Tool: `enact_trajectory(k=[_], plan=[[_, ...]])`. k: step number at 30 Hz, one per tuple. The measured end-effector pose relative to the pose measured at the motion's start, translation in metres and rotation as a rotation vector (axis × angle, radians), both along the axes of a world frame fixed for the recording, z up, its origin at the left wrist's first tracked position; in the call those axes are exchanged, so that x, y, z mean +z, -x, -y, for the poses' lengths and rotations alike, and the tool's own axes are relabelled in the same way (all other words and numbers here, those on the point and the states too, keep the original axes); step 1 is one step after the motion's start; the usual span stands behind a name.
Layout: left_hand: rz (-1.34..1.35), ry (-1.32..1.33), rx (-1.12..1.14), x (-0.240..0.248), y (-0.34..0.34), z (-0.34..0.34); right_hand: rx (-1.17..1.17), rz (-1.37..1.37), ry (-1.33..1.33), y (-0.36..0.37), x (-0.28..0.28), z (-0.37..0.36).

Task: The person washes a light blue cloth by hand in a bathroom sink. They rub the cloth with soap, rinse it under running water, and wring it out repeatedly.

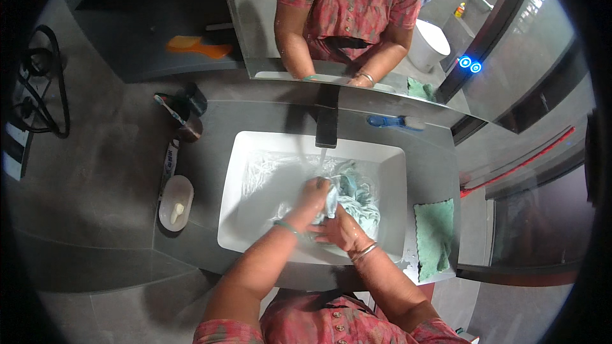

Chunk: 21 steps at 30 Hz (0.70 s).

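A pale green cloth (360, 207) lies bunched and wet in the right half of the white sink (231, 191), which holds water. My left hand (312, 197) is closed round a lifted part of that cloth, just under the black faucet (327, 129). A thin stream runs down from the spout. Against the near side of the cloth, my right hand (344, 229) has its fingers stretched out and apart, pointing left. Whether its palm presses on the fabric is hidden.
Left of the sink are a soap dish (171, 216) with soap, a toothpaste tube (170, 159) and a cup (190, 130). A blue brush (389, 121) lies behind. A green cloth (435, 239) lies right. The mirror (255, 44) overhangs the counter's back.
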<state>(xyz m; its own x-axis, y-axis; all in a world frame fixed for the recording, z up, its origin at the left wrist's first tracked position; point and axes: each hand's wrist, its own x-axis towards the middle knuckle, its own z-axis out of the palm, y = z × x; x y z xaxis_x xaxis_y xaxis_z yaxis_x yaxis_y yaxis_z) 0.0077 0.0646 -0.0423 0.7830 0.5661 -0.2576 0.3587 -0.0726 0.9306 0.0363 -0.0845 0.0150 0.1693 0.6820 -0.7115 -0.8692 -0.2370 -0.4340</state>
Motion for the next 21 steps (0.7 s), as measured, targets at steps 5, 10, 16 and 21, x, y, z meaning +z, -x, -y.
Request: enact_trajectory(k=[5, 10, 16, 21], plan=[[-0.492, -0.645, -0.028, 0.024, 0.04, -0.061, 0.249, 0.974, 0.187, -0.041, 0.025, 0.035], [-0.367, -0.945, -0.252, 0.044, 0.057, -0.053, 0.718, 1.646, 0.512, -0.046, 0.011, 0.028], [-0.569, -0.949, -0.598, 0.018, 0.043, -0.031, 1.128, 1.684, 0.705, -0.043, -0.046, -0.015], [-0.538, -0.935, -0.436, 0.003, 0.033, -0.031, 1.016, 1.74, 0.768, -0.053, -0.065, -0.031]])
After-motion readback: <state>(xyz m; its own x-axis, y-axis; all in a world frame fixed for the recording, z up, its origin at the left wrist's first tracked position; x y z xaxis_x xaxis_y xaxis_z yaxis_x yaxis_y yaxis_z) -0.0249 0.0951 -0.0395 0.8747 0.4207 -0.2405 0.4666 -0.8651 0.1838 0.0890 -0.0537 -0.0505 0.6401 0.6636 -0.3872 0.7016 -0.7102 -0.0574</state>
